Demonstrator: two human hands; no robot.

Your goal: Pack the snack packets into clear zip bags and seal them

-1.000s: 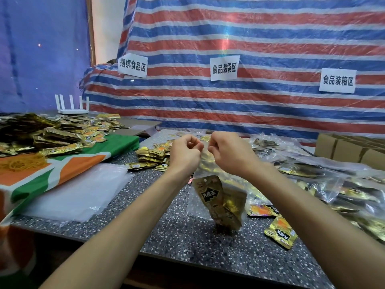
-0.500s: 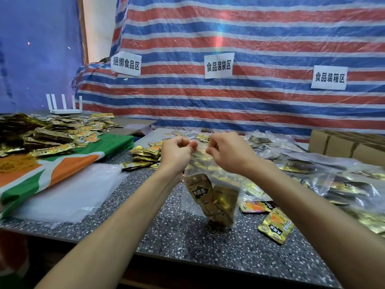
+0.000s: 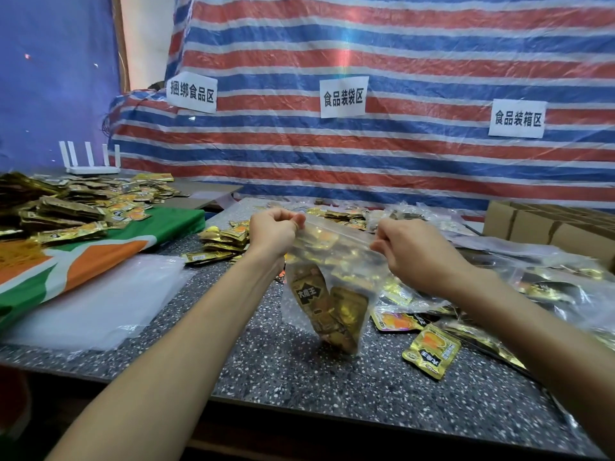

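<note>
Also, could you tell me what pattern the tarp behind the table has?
The tarp has red, blue and white stripes; head view.

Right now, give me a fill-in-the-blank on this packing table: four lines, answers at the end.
1. The left hand and right hand both pinch the ____ edge of the zip bag.
2. Gold snack packets sit ____ that bag.
3. The stack of empty bags lies on the table to the ____ of the held bag.
4. ____ white signs hang on the striped tarp.

Missing words: top; inside; left; three.
</note>
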